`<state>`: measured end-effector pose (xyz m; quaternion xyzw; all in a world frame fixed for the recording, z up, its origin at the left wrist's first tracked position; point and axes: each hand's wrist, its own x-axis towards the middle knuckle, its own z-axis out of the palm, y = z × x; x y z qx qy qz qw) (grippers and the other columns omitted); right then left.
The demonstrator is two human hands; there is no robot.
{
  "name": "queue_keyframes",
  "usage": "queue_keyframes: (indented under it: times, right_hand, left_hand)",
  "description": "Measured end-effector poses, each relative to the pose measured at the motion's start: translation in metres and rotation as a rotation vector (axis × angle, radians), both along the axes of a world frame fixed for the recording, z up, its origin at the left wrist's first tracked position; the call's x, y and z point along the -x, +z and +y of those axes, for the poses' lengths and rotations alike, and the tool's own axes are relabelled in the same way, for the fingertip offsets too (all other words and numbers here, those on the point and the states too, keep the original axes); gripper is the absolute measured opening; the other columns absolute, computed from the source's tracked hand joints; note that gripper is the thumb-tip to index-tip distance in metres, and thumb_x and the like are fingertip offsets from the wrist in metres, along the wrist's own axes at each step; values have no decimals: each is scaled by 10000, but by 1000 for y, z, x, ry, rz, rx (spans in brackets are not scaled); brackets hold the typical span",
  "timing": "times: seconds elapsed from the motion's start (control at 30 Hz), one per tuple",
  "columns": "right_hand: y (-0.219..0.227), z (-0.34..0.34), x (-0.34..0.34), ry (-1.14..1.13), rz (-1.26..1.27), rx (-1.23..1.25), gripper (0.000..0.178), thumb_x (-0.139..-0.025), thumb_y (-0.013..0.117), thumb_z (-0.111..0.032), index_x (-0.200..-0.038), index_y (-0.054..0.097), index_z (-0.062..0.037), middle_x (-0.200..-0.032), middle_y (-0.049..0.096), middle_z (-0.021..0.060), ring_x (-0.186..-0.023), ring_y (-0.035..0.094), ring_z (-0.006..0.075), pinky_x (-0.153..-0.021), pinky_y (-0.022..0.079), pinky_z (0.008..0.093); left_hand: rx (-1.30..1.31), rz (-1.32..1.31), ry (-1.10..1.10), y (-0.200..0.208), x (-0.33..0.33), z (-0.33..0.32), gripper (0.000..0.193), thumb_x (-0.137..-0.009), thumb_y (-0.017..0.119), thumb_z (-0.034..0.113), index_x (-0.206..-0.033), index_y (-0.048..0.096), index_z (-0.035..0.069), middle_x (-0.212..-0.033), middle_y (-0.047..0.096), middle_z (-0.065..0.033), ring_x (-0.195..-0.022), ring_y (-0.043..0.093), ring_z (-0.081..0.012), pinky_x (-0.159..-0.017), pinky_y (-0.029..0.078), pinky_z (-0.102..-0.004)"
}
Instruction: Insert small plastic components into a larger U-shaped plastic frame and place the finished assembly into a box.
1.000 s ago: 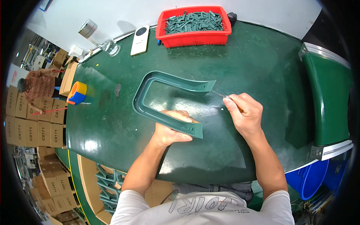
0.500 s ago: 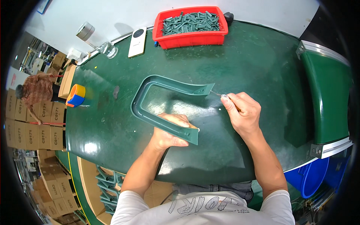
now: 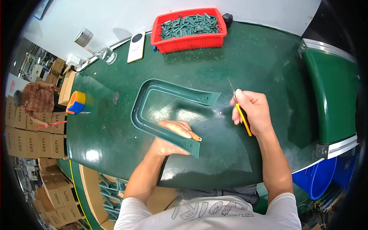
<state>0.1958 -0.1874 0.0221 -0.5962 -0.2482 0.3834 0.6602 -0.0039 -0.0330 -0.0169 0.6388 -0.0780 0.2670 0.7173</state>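
Observation:
A green U-shaped plastic channel piece is held above the table, its open end facing right. My left hand is closed around its nearer leg, the thumb and fingers on either side. A tan covering shows on one fingertip. To the right, my right hand grips a slim knife with a yellow handle and a thin pointed blade. The blade points up and away from me, apart from the channel piece's farther leg end.
On the green table stand a red bin of small green pieces, a phone, a glass bottle and a tape roll. A green conveyor lies right, above a blue bin. Another person is beside stacked cartons.
The knife's tip has left the end of the farther leg. My right hand has turned, and the yellow handle now shows. The channel piece has tilted slightly in my left hand.

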Motion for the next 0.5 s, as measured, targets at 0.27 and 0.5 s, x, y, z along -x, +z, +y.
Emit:
queue_keyframes:
  times: [0.27,0.5]
  right_hand:
    - [7,-4,5,242,91,33,426,-931,529,-357,-672,571,-21,-472,532,52,-365,466,85,-370,356,219]
    - [7,-4,5,240,89,30,422,-932,527,-355,-680,576,-21,-482,541,55,-368,471,82,-372,356,215]
  left_hand:
    - [-50,-20,-22,-3,1,3,430,-527,896,190,-841,630,66,-745,681,-150,-658,667,-243,-553,481,-304]
    - [-38,3,-17,2,0,2,423,-515,899,195,-824,642,62,-736,680,-148,-649,663,-245,-552,481,-306]
